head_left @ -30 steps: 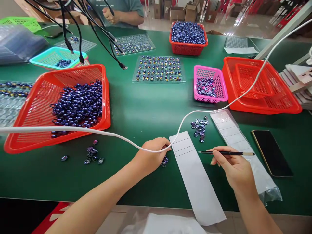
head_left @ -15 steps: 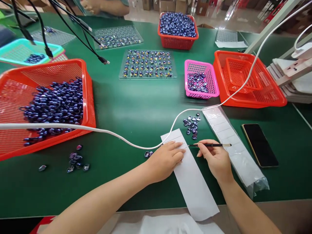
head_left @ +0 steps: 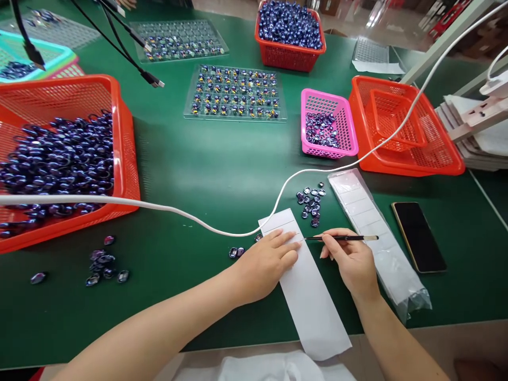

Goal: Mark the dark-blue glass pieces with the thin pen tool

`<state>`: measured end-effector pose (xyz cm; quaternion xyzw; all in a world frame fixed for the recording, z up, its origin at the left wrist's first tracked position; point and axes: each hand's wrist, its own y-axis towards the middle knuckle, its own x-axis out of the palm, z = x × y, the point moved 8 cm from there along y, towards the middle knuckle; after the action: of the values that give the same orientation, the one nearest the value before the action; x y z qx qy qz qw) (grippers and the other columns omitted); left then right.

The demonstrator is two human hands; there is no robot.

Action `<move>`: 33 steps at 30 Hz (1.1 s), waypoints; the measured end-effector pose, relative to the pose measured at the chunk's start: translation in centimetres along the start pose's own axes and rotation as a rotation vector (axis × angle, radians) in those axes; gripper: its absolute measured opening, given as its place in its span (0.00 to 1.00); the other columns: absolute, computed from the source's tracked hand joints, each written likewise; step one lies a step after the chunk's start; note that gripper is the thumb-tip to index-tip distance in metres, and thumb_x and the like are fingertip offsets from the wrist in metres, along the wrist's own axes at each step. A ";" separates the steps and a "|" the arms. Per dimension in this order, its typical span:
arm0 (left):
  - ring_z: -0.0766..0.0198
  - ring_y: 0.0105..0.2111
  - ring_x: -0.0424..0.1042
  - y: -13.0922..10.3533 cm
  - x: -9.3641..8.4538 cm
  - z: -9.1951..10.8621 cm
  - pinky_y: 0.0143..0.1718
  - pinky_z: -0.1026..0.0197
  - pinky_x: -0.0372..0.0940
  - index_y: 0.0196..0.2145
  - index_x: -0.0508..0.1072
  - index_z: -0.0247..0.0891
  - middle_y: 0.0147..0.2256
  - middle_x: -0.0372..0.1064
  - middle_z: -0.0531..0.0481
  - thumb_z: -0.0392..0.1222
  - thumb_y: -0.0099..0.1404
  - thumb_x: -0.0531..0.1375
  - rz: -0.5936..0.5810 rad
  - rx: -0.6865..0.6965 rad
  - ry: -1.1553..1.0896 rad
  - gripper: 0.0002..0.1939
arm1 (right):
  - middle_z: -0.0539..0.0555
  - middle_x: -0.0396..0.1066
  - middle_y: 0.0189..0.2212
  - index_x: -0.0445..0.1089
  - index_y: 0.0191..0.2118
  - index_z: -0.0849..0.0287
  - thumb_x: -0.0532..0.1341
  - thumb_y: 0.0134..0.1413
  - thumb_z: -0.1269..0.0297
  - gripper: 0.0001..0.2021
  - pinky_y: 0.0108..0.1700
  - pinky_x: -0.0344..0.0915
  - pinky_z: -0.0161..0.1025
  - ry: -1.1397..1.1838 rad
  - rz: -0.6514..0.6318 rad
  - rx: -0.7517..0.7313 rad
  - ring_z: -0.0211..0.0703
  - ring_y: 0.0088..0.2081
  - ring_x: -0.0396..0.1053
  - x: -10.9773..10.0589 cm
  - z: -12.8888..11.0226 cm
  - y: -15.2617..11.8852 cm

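Observation:
My left hand (head_left: 266, 264) lies spread, palm down, on a long white paper strip (head_left: 313, 301) that has thin lines across its upper end. Between the fingers of my right hand (head_left: 353, 262) is a thin dark brush (head_left: 349, 238) with a pale end; its tip points left, at the strip's right edge near my left fingertips. Small dark shiny pieces (head_left: 237, 252) sit left of my left hand, and a loose group of similar pieces (head_left: 311, 203) lies above the brush. A plastic-wrapped stack of lined strips (head_left: 373, 227) rests to the right.
A white cable (head_left: 190, 216) crosses the green table above my left hand. Red baskets stand left (head_left: 127, 153), back (head_left: 289, 55) and right (head_left: 444, 153), with a pink basket (head_left: 329, 151) between. A phone (head_left: 419, 237) lies right; filled clear trays (head_left: 234, 117) sit behind.
The view has shifted, so the baskets and trays at the left appear farther left and higher. Both hands keep nearly the same pose on the strip and the brush.

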<state>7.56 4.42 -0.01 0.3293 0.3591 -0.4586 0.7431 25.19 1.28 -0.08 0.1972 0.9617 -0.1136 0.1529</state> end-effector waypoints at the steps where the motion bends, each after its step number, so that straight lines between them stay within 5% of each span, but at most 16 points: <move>1: 0.49 0.67 0.56 0.0 0.0 0.0 0.67 0.41 0.54 0.45 0.70 0.36 0.59 0.69 0.43 0.26 0.69 0.52 0.005 -0.002 -0.007 0.12 | 0.51 0.74 0.25 0.74 0.39 0.58 0.65 0.60 0.54 0.12 0.30 0.69 0.37 -0.001 0.009 0.001 0.41 0.25 0.72 -0.1 0.0 0.0; 12: 0.50 0.65 0.59 0.1 -0.3 0.1 0.66 0.43 0.57 0.45 0.70 0.33 0.63 0.63 0.35 0.31 0.72 0.51 0.022 -0.025 0.040 0.10 | 0.50 0.73 0.24 0.74 0.39 0.57 0.65 0.61 0.55 0.11 0.29 0.69 0.35 -0.033 -0.008 -0.007 0.39 0.25 0.71 0.2 -0.2 0.1; 33: 0.52 0.68 0.53 0.0 0.3 0.3 0.69 0.47 0.49 0.54 0.67 0.32 0.65 0.59 0.37 0.33 0.72 0.49 -0.024 -0.041 0.119 0.15 | 0.51 0.74 0.25 0.74 0.38 0.58 0.65 0.61 0.56 0.10 0.28 0.68 0.35 -0.046 0.001 -0.018 0.39 0.24 0.70 0.2 -0.5 0.0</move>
<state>7.75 4.10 -0.11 0.3364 0.4159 -0.4396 0.7216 24.87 1.52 0.33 0.1938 0.9587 -0.1093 0.1769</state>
